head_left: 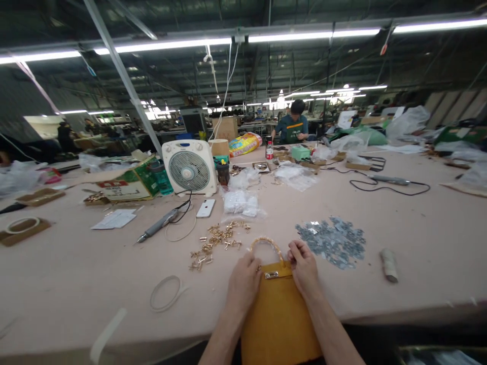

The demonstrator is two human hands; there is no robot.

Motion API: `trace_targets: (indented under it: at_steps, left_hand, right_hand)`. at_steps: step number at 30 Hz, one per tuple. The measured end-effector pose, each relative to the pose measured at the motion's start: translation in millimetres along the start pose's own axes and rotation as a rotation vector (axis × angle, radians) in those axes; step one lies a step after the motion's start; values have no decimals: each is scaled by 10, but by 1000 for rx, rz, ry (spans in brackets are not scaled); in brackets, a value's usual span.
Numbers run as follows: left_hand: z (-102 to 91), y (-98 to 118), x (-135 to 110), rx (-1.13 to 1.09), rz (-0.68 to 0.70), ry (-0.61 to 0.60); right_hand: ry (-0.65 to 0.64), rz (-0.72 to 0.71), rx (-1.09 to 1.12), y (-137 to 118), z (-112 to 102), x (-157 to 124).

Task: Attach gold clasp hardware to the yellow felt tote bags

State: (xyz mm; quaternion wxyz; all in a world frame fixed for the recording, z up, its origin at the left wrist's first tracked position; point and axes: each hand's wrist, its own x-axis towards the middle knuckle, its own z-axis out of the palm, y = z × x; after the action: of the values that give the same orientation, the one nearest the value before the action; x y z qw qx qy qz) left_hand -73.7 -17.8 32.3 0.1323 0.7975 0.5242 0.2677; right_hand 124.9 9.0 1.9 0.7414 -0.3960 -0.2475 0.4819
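Note:
A mustard-yellow handbag (279,314) lies at the table's front edge, its top pointing away from me. Its curved handle (266,240) appears wrapped in a light covering, and a shiny metal clasp plate (271,275) sits near the top edge. My left hand (245,279) is closed on the upper left corner, by the handle's left end. On the opposite side my right hand (304,263) has its fingers curled in at the upper right corner, beside the handle's right end. The fingertips partly hide what they pinch. Small gold metal fittings (215,241) lie scattered beyond my left hand.
Flat grey metal pieces (335,241) are heaped at right, near a pale roll (388,265). A corded electric screwdriver (158,226), a phone (206,208) and a box fan (189,167) stand left. A tape ring (166,293) lies front left. A co-worker (292,126) sits opposite.

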Motion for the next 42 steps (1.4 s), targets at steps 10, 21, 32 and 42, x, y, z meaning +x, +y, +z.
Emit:
trace_targets:
  at_steps: [10, 21, 32, 42]
  left_hand:
    - [319, 162, -21, -910, -286, 247]
    - [456, 141, -59, -1167, -392, 215]
    - [383, 185, -68, -1073, -339, 202]
    - [434, 128, -93, -1134, -302, 170]
  right_hand:
    - [-277, 185, 6, -38, 84, -153]
    - [-485, 434, 30, -32, 109, -229]
    - [-522, 393, -44, -58, 106, -250]
    - [-570, 454, -15, -113, 124, -263]
